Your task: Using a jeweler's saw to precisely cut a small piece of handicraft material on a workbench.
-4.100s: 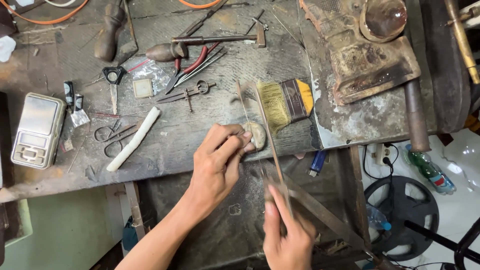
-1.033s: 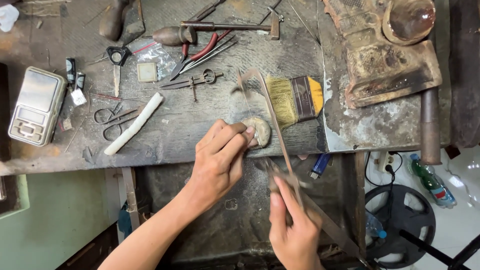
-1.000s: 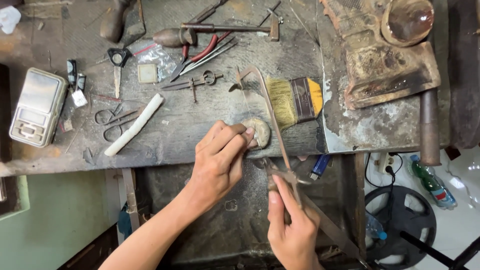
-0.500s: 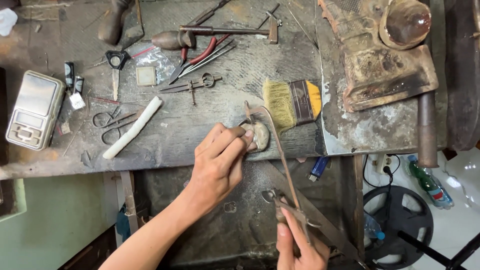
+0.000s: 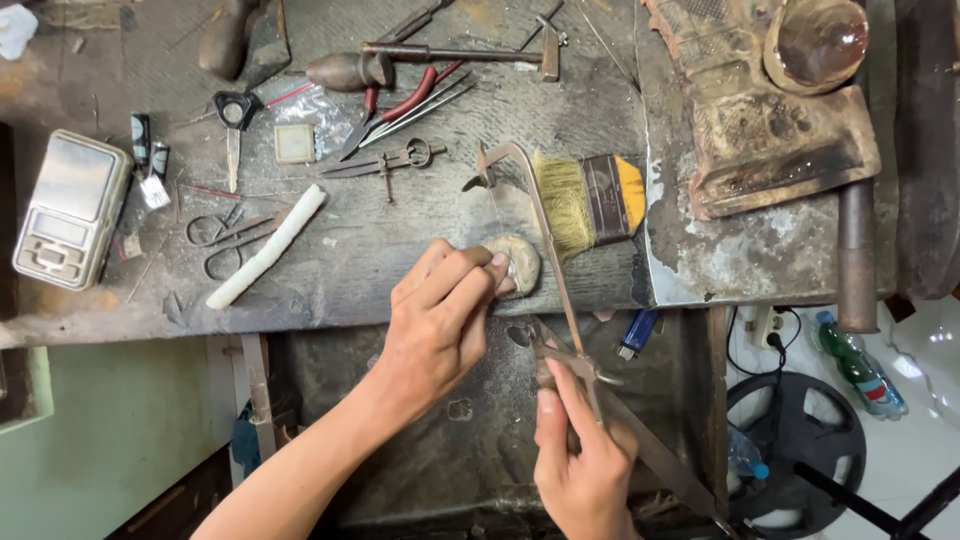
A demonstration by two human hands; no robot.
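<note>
Saw frame [image 5: 545, 240] | right hand [image 5: 585, 465] grips its handle | left hand [image 5: 440, 320] pinches small, possibly metal piece [image 5: 515, 262] on bench [image 5: 400, 250]

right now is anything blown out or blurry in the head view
Head view: sharp across the bench, light even and soft; left hand and right hand on the saw frame are crisp; glare only on the pale floor at lower right; dark under the bench.
</note>
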